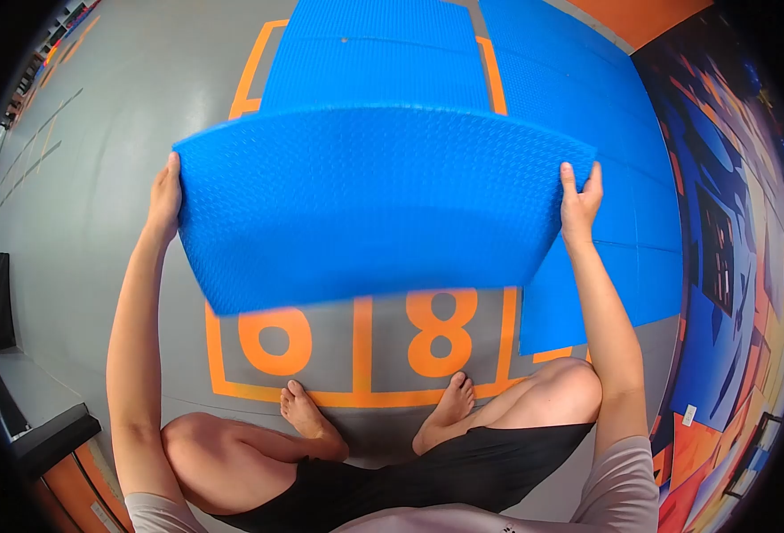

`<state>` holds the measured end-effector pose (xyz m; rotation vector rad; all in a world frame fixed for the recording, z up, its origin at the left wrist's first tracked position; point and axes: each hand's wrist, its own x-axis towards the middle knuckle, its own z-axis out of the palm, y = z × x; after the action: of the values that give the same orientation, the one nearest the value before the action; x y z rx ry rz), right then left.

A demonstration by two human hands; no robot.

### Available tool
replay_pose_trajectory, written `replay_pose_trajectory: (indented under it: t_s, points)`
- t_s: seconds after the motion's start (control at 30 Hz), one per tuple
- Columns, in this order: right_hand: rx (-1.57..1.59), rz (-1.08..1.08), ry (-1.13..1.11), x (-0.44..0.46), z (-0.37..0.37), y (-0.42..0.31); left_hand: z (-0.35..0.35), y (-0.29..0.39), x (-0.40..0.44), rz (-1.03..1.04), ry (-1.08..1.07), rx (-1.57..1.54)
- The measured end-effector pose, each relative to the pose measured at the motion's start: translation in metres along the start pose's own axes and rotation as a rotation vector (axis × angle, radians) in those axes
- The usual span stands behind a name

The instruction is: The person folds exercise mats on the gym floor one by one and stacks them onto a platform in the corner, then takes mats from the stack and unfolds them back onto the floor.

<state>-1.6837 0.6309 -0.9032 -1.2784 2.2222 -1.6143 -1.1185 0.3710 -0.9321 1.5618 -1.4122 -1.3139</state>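
Note:
A blue textured foam mat [374, 204] hangs between my two hands, its far edge bowed upward and its near edge slightly blurred. My left hand [166, 194] grips its left edge near the far corner. On the opposite side, my right hand [580, 202] pinches the right edge, with the thumb on the upper face. Both arms are stretched forward, past my bent knees. Beneath the held mat, part of the grey floor is hidden. Beyond it lie other blue mats [365, 67], flat on the floor.
Orange numbers, a 6 [274, 342] and an 8 [442, 333], are marked on the grey floor [143, 89] before my bare feet. More blue matting [623, 204] runs along the right, beside a colourful painted wall [720, 195]. A black-and-orange object [59, 440] stands at lower left.

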Motion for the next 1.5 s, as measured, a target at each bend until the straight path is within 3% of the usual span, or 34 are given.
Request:
replay_pose_trajectory:
  t_s: [0.1,0.13,0.17,0.2,0.23,0.27,0.3,0.37,0.4,0.53,0.7,0.83,0.97,1.03,1.1,1.2,1.3,1.4,1.5]
  points:
    - [-0.146,0.285,-0.188,-0.019,0.009,0.062,-0.005,-0.06,-0.001,-0.299,-0.199,-0.086]
    - [-0.283,0.404,-0.368,-0.033,0.007,0.086,-0.002,-0.092,-0.008,-0.429,-0.121,0.108]
    - [-0.401,0.538,-0.542,-0.054,0.007,0.126,-0.02,-0.154,0.007,-0.542,-0.424,0.209]
    - [-0.295,0.646,-0.667,-0.083,0.007,0.128,-0.006,-0.166,-0.025,-0.6,-0.402,0.318]
    - [-0.464,0.691,-0.796,-0.108,0.007,0.136,0.003,-0.167,-0.05,-0.666,-0.484,0.298]
    - [-0.664,0.624,-0.881,-0.135,0.008,0.149,0.011,-0.192,-0.064,-0.633,-0.421,0.451]
    - [-0.723,0.59,-0.859,-0.15,0.011,0.145,0.021,-0.218,-0.073,-0.597,-0.357,0.603]
    - [-0.839,0.53,-0.811,-0.17,0.023,0.132,0.035,-0.2,-0.096,-0.559,-0.207,0.635]
    - [-0.794,0.597,-0.867,-0.161,0.021,0.134,0.038,-0.188,-0.106,-0.543,-0.136,0.651]
    - [-0.199,1.009,-0.784,-0.127,0.007,0.133,0.022,-0.159,-0.089,-0.751,-0.332,0.326]
    - [-0.12,0.819,-0.577,-0.089,0.019,0.102,0.013,-0.148,-0.058,-0.526,-0.301,0.125]
    - [0.0,0.552,-0.396,-0.049,0.013,0.092,0.008,-0.092,-0.043,-0.374,-0.235,-0.006]
    - [-0.085,0.179,-0.215,-0.019,-0.001,0.074,-0.004,-0.048,-0.027,0.06,-0.12,0.118]
    - [0.045,0.006,-0.137,-0.012,0.001,0.036,0.0,-0.027,-0.026,0.395,0.039,0.229]
    - [0.148,-0.045,-0.137,-0.01,-0.003,0.013,-0.002,0.003,-0.032,0.521,0.005,0.254]
    - [0.207,-0.047,-0.243,-0.007,-0.015,0.016,-0.009,0.012,-0.035,0.439,-0.054,0.152]
    - [0.262,0.093,-0.166,-0.007,-0.019,0.035,-0.004,0.021,-0.041,0.34,-0.04,0.057]
    - [0.439,0.03,0.008,-0.003,-0.006,0.017,0.001,0.021,-0.04,0.268,-0.059,-0.087]
    - [0.361,0.096,-0.061,-0.001,-0.006,0.014,0.006,0.012,-0.039,0.15,-0.079,-0.165]
